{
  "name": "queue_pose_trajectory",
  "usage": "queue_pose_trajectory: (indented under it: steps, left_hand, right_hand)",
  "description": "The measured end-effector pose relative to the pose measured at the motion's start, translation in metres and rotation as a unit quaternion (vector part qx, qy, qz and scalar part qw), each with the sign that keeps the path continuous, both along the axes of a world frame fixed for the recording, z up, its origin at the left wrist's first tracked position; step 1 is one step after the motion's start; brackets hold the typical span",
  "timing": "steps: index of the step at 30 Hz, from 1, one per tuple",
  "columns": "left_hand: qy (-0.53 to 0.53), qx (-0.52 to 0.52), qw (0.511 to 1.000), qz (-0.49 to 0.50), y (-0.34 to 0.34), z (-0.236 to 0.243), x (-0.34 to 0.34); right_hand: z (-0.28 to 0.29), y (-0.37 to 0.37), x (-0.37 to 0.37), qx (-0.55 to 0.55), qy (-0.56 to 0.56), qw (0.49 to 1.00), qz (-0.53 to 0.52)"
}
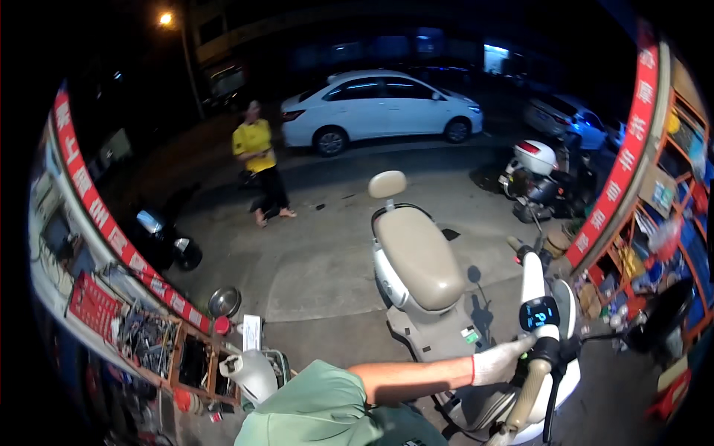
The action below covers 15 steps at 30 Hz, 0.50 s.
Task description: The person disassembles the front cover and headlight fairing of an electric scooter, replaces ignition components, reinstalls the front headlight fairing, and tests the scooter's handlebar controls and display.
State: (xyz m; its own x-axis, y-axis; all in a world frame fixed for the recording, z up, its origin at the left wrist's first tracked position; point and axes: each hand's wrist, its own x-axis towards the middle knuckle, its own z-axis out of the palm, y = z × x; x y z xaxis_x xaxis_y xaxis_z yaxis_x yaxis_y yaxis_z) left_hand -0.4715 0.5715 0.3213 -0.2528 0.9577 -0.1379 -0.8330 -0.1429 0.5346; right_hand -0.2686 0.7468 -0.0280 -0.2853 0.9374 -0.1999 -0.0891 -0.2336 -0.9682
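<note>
From my remote station I record a scooter standing on the concrete floor, right of its middle and across the seam between two slabs. Its seat is smooth, tan and rounded, with an oval backrest behind it; the handlebar cover is glossy white moulding around a dark, lit display.

The left hand, in a pale knitted glove, reaches across to the handlebar just below the display and touches the housing beside the beige grip. Its fingers are partly hidden; I cannot tell whether they are closed. The right hand I cannot see, so its state I cannot tell.

At the floor's left edge I note a shiny round metal basin. Nearby, slender metal tools lie jumbled beside the wooden-edged trays. Beyond the floor's far edge stands a glossy white sedan.
</note>
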Motion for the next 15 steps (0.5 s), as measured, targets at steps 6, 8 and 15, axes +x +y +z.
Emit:
queue_pose_trajectory:
  steps: [6,8,15]
  left_hand:
    - [-0.016,0.041,0.999,-0.024,-0.008,-0.024,-0.008]
    - [-0.026,-0.001,1.000,0.001,-0.001,-0.017,-0.005]
    - [0.015,-0.015,0.999,-0.047,0.003,-0.038,-0.029]
  right_hand:
    - [0.047,-0.012,-0.022,0.007,-0.068,0.996,0.052]
    - [0.054,-0.014,-0.016,0.008,-0.080,0.996,0.043]
    - [0.063,-0.045,0.001,-0.010,-0.136,0.991,0.001]
